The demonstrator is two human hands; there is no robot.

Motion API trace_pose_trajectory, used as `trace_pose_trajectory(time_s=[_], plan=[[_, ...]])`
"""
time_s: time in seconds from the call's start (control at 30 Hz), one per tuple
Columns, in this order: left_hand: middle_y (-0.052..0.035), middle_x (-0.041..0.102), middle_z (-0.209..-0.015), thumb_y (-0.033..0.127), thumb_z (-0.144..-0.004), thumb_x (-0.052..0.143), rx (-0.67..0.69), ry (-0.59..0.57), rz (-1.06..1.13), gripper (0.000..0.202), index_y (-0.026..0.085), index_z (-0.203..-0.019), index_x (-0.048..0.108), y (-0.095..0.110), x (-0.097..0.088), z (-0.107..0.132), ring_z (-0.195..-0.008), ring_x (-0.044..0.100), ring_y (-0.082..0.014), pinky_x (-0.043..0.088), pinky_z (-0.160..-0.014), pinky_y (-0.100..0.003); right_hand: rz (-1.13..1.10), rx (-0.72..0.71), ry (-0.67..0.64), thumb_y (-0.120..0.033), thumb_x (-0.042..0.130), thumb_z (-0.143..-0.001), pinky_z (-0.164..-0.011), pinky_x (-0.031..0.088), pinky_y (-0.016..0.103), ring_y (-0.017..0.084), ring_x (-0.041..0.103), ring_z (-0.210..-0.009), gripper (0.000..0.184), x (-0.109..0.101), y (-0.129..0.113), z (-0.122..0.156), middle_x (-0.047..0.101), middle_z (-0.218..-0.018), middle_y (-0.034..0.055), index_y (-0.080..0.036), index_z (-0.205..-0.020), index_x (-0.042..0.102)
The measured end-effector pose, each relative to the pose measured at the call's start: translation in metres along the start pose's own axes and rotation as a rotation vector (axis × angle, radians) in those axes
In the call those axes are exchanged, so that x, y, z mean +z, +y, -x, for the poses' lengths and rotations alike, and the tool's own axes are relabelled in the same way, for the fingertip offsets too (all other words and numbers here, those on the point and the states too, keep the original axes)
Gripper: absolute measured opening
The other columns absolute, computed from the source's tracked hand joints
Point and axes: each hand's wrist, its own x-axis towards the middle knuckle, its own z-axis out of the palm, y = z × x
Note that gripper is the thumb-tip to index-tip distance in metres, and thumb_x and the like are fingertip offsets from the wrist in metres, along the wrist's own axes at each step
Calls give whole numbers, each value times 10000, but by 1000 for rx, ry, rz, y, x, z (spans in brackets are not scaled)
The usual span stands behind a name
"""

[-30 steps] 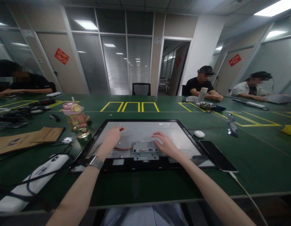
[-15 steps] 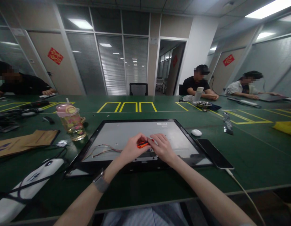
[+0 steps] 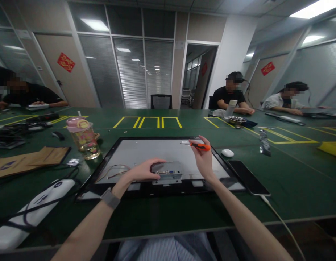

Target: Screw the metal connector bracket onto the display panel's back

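Observation:
A flat monitor panel [image 3: 146,150] lies back side up on the green table [image 3: 184,214] before me. My right hand [image 3: 202,159] is raised over the panel's right part and pinches a small orange screwdriver [image 3: 199,145]. My left hand [image 3: 144,170] lies low on the panel with its fingers curled, touching the left side of the grey metal connector bracket [image 3: 168,172]. Thin coloured wires [image 3: 116,171] curl on the panel to the left of that hand. A watch sits on my left wrist.
Left of the panel stand a pink-lidded bottle [image 3: 83,137], a brown paper bag [image 3: 29,161] and a white device with black cables [image 3: 32,212]. At the right lie a white mouse [image 3: 227,152] and a charging phone [image 3: 248,177]. Three other people sit at the table's far sides.
The orange screwdriver passed from my left hand to my right, which lifted it up and to the right. My left hand came down onto the bracket's left side.

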Motion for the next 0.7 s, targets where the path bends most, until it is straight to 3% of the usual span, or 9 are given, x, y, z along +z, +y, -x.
trace_pose_trajectory(time_s=[0.17,0.23,0.33,0.7], plan=[[-46,536,-1214,285,-700,669,78,48,-76,528,223,-1201,514,1,1,0,-1100,500,-224,376,-950,-339,-328,235,-54,-272,584,-793,-904,465,469,209,657,-917,618,2,-4,-2,637,-1096,110,-229,-1312,251],[-48,543,-1209,294,-713,664,102,47,-93,490,221,-1180,535,1,0,-1,-1099,503,-222,371,-953,-336,-358,264,-72,-283,611,-771,-849,504,473,208,677,-844,719,2,-7,-2,567,-1202,128,-276,-1347,181],[-53,538,-1232,292,-726,660,108,30,-112,473,223,-1179,541,2,0,-1,-1122,491,-222,352,-975,-341,-354,273,-115,-300,622,-762,-765,548,464,203,686,-770,820,1,-11,-1,544,-1210,119,-345,-1380,85],[-49,457,-1344,196,-767,606,24,-31,-261,459,266,-1213,527,14,1,3,-1234,412,-222,286,-1038,-369,-348,307,-162,-360,570,-797,-699,573,432,184,677,-725,708,1,-12,-1,588,-1079,80,-352,-1368,151]])
